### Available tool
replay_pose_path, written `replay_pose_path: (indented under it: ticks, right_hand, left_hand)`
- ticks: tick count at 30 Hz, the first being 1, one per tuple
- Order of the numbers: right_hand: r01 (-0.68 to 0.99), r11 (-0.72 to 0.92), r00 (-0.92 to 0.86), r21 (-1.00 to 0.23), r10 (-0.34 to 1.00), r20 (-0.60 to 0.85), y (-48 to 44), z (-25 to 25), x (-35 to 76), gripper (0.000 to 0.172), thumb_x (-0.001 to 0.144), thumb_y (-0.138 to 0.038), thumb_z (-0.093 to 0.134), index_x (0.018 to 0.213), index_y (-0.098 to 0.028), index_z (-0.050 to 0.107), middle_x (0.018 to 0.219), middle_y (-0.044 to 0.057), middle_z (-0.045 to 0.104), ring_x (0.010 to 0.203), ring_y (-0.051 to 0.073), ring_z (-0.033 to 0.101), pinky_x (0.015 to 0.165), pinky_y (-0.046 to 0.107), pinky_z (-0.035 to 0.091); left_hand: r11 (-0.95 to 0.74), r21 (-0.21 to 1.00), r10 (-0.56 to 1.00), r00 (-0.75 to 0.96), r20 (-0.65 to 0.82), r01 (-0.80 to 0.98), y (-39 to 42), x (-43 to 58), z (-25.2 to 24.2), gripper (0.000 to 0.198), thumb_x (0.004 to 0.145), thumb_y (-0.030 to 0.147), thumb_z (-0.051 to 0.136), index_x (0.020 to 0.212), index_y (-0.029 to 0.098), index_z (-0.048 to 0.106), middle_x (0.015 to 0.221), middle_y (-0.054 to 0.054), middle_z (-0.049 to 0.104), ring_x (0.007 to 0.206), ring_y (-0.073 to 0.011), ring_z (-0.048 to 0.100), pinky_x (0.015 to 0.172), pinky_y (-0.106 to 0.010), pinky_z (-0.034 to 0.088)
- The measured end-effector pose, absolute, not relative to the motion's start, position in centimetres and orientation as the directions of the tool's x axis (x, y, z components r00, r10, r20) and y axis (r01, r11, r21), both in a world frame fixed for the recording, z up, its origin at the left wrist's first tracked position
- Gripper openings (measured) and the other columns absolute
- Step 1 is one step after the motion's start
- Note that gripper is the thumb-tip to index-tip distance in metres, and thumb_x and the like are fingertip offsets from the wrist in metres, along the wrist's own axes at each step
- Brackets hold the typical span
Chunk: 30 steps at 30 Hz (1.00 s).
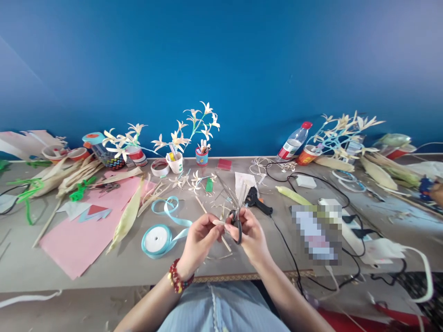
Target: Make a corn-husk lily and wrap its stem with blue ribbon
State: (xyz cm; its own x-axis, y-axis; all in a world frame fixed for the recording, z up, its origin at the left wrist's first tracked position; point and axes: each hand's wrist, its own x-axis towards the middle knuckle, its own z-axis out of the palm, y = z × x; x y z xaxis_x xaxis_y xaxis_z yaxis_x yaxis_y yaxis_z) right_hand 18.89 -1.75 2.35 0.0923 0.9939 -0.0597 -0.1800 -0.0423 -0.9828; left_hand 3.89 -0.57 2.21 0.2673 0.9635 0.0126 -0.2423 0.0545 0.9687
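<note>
My left hand [203, 236], with a beaded bracelet [177, 276] at the wrist, pinches a small pale piece [218, 222] that looks like corn husk. My right hand [252, 235] is closed around a pair of scissors [237, 227] with black handles, blades pointing away from me. Its thumb and fingertips meet the left fingers at the pale piece. Just beyond the right hand lies a black hot glue gun [258, 201]. Left of my hands is a roll of light blue ribbon [156, 240], its loose end curling on the table. Small pale husk flowers [196, 180] lie farther back.
Pink paper [74, 246] and a corn husk [127, 216] lie left. Cups with husk flowers [175, 162] line the blue wall, beside a water bottle [294, 143]. At right are a blurred phone [314, 235], a power strip [356, 237] and cables. Another person's hand [436, 191] shows far right.
</note>
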Motion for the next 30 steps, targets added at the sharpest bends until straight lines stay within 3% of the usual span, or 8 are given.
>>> replay_pose_path:
  ticks: [5, 10, 16, 30]
  right_hand:
    - [-0.17, -0.14, -0.18, -0.975, 0.978, -0.109, -2.9, 1.6, 20.5, 0.049, 0.072, -0.063, 0.074, 0.083, -0.021, 0.051, 0.069, -0.002, 0.054, 0.052, 0.008, 0.041, 0.046, 0.022, 0.031]
    - [-0.086, -0.188, -0.362, -0.978, 0.921, -0.145, -4.4, 0.5, 21.0, 0.059, 0.07, -0.074, 0.068, 0.082, -0.02, 0.048, 0.069, -0.002, 0.051, 0.054, 0.009, 0.036, 0.048, 0.023, 0.025]
    - [-0.054, -0.193, -0.374, -0.98, 0.914, -0.159, -4.3, 0.3, 20.6, 0.058, 0.071, -0.071, 0.07, 0.082, -0.02, 0.045, 0.07, -0.003, 0.048, 0.06, 0.011, 0.04, 0.053, 0.023, 0.027]
    - [-0.053, -0.248, -0.336, -0.967, 0.916, -0.217, -3.9, -0.1, 20.5, 0.056, 0.066, -0.067, 0.076, 0.075, -0.02, 0.045, 0.058, -0.007, 0.048, 0.048, 0.007, 0.04, 0.047, 0.02, 0.028]
  left_hand:
    - [-0.027, 0.975, 0.983, 0.173, 0.066, -0.219, 0.1, 2.9, 2.7, 0.019, 0.085, 0.035, 0.068, 0.079, 0.017, 0.063, 0.082, -0.003, 0.065, 0.071, -0.0131, 0.056, 0.07, -0.025, 0.046]
    - [-0.054, 0.968, 0.981, 0.167, 0.097, -0.245, 0.5, 2.4, 3.1, 0.016, 0.086, 0.032, 0.068, 0.08, 0.017, 0.065, 0.099, -0.006, 0.067, 0.082, -0.015, 0.06, 0.079, -0.027, 0.048]
    - [0.004, 0.954, 0.972, 0.227, 0.067, -0.3, 0.3, 2.8, 3.4, 0.016, 0.083, 0.031, 0.07, 0.08, 0.017, 0.064, 0.089, -0.005, 0.068, 0.078, -0.0149, 0.062, 0.078, -0.028, 0.05]
    - [0.028, 0.934, 0.958, 0.277, 0.076, -0.355, 0.4, 1.9, 3.3, 0.014, 0.086, 0.027, 0.069, 0.08, 0.015, 0.066, 0.088, -0.007, 0.07, 0.078, -0.0146, 0.063, 0.078, -0.027, 0.05]
